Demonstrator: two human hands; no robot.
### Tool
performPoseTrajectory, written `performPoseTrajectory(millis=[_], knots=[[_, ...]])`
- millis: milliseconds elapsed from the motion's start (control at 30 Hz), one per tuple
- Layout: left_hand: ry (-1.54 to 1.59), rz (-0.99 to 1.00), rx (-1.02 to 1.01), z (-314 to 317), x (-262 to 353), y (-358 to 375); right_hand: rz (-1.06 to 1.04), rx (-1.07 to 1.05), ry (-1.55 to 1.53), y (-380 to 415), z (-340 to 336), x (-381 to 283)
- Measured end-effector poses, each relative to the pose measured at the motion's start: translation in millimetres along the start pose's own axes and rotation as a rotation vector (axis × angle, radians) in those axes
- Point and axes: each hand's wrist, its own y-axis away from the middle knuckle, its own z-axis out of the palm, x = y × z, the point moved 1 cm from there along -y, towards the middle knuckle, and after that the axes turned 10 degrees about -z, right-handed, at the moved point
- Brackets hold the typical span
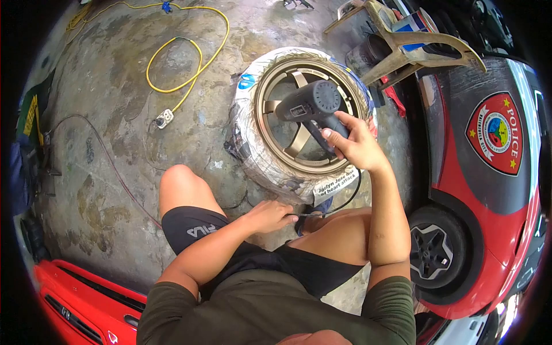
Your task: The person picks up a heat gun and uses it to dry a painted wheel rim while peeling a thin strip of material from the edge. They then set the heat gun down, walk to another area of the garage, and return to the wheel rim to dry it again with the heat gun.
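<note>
My right hand (357,141) is wrapped round the handle of a black hair dryer (307,102), held over a bronze-coloured wheel rim (270,138). The barrel points to the left. Below it the wheel lies flat on the floor, its tyre covered in newspaper and plastic sheet (250,152). A black power cord (355,192) hangs from the dryer's handle and curves down to my left hand (271,216). That hand is closed on the cord, low between my knees.
On the stained concrete floor lies a yellow extension cord (221,49) ending in an outlet box (164,119). A plastic chair (397,43) holds a paint bucket (417,26). A red and grey police car (500,190) stands at right, a red car (80,305) at lower left.
</note>
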Motion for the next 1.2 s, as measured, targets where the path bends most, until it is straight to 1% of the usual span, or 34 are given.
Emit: performPoseTrajectory(millis=[100, 133, 233, 367, 400, 500, 667, 767, 800, 900, 1000, 1100, 1200], knots=[[-0.015, 0.001, -0.013, -1, 5, 1, 0.076, -0.031, 0.050, 8, -2, 14], [-0.019, -0.002, -0.019, 0, 5, 0, 0.029, -0.048, 0.107, 10, -3, 13], [-0.026, -0.003, -0.028, 3, 4, -1, 0.141, -0.108, 0.088, 24, -11, 2], [-0.020, 0.013, -0.023, 1, 5, 0, 0.192, -0.173, 0.063, 41, -23, -3], [-0.017, 0.015, -0.021, 0, 5, 0, 0.178, -0.162, 0.091, 45, -25, 0], [-0.005, 0.012, -0.011, 2, 2, -1, 0.283, -0.161, 0.152, 57, -36, -1], [0.010, 0.021, -0.017, 4, 4, 0, 0.355, -0.004, 0.297, 75, -56, 8], [0.013, 0.029, -0.019, 5, 4, 0, 0.363, 0.039, 0.370, 79, -62, 8], [0.013, 0.032, -0.017, 5, 4, -1, 0.370, 0.046, 0.366, 81, -62, 6], [0.022, 0.051, -0.004, 3, 4, 0, 0.361, 0.001, 0.195, 84, -61, 10], [-0.028, 0.030, -0.049, 2, 3, -1, 0.303, -0.046, -0.010, 82, -52, 6], [-0.025, 0.032, -0.047, 4, 2, -1, 0.263, -0.052, -0.088, 81, -49, 8], [-0.024, 0.034, -0.033, 2, 4, -1, 0.289, -0.108, -0.023, 84, -57, 1]])
